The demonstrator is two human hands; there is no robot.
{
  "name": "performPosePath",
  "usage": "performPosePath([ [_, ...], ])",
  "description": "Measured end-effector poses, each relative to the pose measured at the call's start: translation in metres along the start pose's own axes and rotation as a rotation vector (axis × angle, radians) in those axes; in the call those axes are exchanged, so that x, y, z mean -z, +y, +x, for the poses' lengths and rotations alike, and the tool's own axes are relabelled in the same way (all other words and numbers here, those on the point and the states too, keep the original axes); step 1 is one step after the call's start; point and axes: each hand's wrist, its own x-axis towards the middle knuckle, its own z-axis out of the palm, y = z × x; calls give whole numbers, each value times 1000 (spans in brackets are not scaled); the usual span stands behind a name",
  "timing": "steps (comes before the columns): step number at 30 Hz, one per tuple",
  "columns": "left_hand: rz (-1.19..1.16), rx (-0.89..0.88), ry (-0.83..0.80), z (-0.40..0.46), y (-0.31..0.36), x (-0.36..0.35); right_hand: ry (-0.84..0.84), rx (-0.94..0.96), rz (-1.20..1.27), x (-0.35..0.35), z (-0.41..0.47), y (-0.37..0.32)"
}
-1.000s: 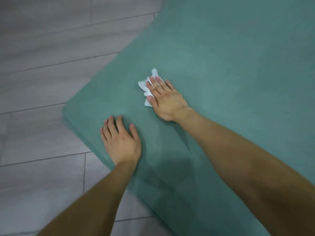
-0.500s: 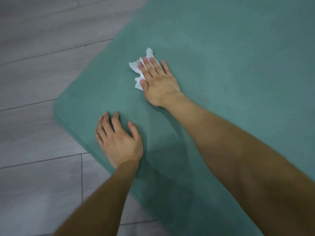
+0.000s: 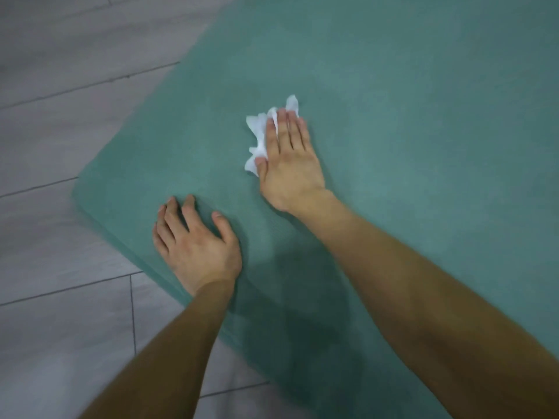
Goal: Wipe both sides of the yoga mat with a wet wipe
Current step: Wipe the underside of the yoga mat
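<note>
While grey floor planks fill everything from about seven o'clock round to eleven, the green yoga mat takes the rest of the view, lying flat on them with a rounded corner pointing toward nine o'clock and its long edge running up toward twelve. Just in from that corner, at roughly eight o'clock from the middle of the picture, the left hand rests palm down on the mat. Its fingers are straight and lie slightly apart, the thumb spread out toward three o'clock, and they hold nothing. The forearm behind it runs down toward six o'clock, crossing the mat's near edge onto the floor side.

Near the centre, a little toward twelve o'clock, lies the crumpled white wet wipe, touching the mat's top surface. The right hand presses flat on it, fingers straight and close together, pointing to twelve o'clock, with the thumb tip touching the wipe's lower edge. White folds poke out at ten and twelve o'clock of the fingers. Its forearm stretches away toward four o'clock over the mat.
</note>
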Motion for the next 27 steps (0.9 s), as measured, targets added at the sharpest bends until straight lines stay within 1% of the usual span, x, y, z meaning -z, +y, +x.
performPosePath([
  [2, -1, 2, -4, 0, -1, -1, 23, -8, -19, -3, 13, -1],
  [3, 8, 6, -4, 0, -2, -1, 53, 25, -15, -5, -4, -1],
  [5, 13, 5, -6, 0, -1, 0, 56, 111, 15, -3, -80, 0],
  [7, 3, -6, -13, 0, 0, 1, -12, 160, 65, 3, -165, 7],
  [8, 4, -2, -11, 1, 0, -1, -27, 172, 87, 5, -192, 10],
  [10, 15, 8, -13, 1, -2, -2, -25, 133, 98, 7, -205, 12],
  [12, 4, 6, -18, 0, -2, -1, 10, 49, 166, 11, -191, 7],
  [14, 0, 4, -10, 1, 0, -1, 42, 83, 183, 7, -175, 0],
  [19, 16, 3, -10, 0, -1, -2, 74, 146, 46, -12, -161, 0],
  [22, 27, 9, -9, 2, -2, -4, 128, 165, 5, -12, -94, 10],
  [25, 30, -3, 8, 2, -2, -5, 86, 104, -1, -7, -13, 18],
  [27, 36, -4, 11, 3, -3, -5, 81, 97, -4, -6, -8, 15],
])
